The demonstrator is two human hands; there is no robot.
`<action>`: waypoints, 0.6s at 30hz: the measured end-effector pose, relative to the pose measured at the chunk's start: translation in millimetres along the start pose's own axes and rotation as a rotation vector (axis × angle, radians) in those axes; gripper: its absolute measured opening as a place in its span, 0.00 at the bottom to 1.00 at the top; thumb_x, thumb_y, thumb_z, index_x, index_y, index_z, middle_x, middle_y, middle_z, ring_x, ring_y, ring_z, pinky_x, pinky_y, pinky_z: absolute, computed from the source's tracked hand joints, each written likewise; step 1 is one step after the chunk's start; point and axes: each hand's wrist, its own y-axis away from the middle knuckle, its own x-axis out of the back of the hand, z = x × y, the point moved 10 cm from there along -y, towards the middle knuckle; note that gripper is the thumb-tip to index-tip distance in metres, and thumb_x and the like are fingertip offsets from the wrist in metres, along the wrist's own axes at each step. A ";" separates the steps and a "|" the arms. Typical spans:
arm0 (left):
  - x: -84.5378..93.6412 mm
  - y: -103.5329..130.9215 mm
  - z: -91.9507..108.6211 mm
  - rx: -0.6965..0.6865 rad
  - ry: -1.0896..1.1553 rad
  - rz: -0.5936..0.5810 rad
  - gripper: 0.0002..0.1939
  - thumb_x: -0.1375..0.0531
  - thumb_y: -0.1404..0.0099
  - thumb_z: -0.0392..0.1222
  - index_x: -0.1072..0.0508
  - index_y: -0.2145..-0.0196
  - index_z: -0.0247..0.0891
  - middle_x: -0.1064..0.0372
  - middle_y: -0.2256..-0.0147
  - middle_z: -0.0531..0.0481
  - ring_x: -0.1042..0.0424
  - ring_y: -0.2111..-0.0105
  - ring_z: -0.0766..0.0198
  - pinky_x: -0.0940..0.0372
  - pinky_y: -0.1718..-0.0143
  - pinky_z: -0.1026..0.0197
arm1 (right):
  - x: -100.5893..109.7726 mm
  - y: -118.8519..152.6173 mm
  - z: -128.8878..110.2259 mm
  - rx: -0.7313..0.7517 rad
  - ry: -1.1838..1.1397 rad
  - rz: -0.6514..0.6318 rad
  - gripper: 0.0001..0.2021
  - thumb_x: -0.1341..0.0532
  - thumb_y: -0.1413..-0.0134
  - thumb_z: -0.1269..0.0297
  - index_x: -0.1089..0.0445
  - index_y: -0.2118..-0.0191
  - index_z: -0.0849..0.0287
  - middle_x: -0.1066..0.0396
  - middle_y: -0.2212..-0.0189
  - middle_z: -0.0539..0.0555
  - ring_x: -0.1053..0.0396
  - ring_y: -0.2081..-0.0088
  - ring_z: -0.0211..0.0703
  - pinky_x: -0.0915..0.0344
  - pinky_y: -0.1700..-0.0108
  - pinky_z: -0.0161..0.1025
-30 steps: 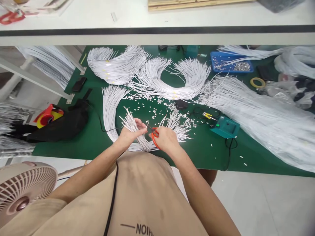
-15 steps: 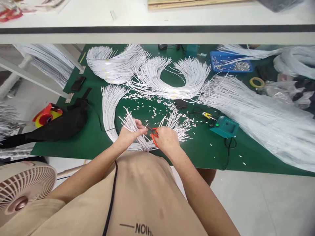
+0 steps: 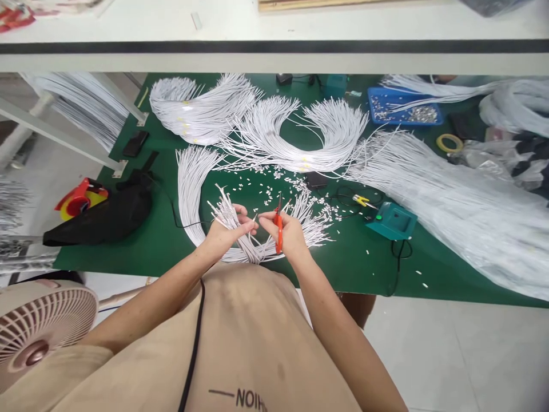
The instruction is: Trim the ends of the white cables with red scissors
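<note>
My left hand [image 3: 227, 233] is closed around a bunch of white wires [image 3: 223, 209], whose ends fan out above the fist. One wire end sticks out past its thumb and forefinger. Close by on the right, my right hand [image 3: 290, 233] grips orange-handled scissors or snips [image 3: 279, 232], their dark blades pointing away from me. Its thumb and forefinger reach toward that single wire end; whether they touch it is too small to tell. More white wires [image 3: 315, 220] from the same curved bundle spread out to the right of my right hand.
Small white offcuts [image 3: 295, 183] litter the green table [image 3: 343, 263]. Further back lie big wire bundles [image 3: 300, 157] and a blue tray [image 3: 403, 117] of metal bits. A teal device [image 3: 392, 221] sits at right, a tape dispenser [image 3: 81, 197] and fan [image 3: 43, 326] at left. A shelf [image 3: 274, 57] crosses above.
My right hand has turned the orange-handled tool from pointing at the wire end to pointing away from me. Its thumb and forefinger now reach to the wire. My left hand has barely moved.
</note>
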 end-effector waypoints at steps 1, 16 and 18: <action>-0.6 0.0 1.1 -0.005 -0.014 -0.003 0.19 0.35 0.50 0.41 0.40 0.64 0.38 0.29 0.74 0.52 0.28 0.72 0.63 0.35 0.67 0.59 | -1.5 -0.9 -1.3 -0.004 -0.077 0.009 0.12 0.42 0.54 0.58 0.28 0.66 0.59 0.29 0.73 0.50 0.34 0.71 0.37 0.40 0.67 0.33; 11.0 -2.3 -4.2 0.039 -0.005 0.070 0.18 0.35 0.51 0.40 0.36 0.63 0.37 0.28 0.74 0.53 0.26 0.72 0.62 0.34 0.67 0.60 | -0.8 13.1 -8.2 0.365 0.716 0.101 0.06 0.45 0.50 0.66 0.32 0.69 0.60 0.33 0.71 0.54 0.38 0.66 0.42 0.44 0.63 0.37; 10.4 -2.4 -4.0 0.042 -0.015 0.074 0.18 0.35 0.51 0.39 0.36 0.63 0.37 0.28 0.75 0.53 0.26 0.73 0.62 0.34 0.66 0.60 | -4.7 14.4 -6.1 0.402 0.850 0.116 0.06 0.46 0.48 0.66 0.32 0.69 0.60 0.34 0.71 0.55 0.39 0.65 0.43 0.46 0.62 0.38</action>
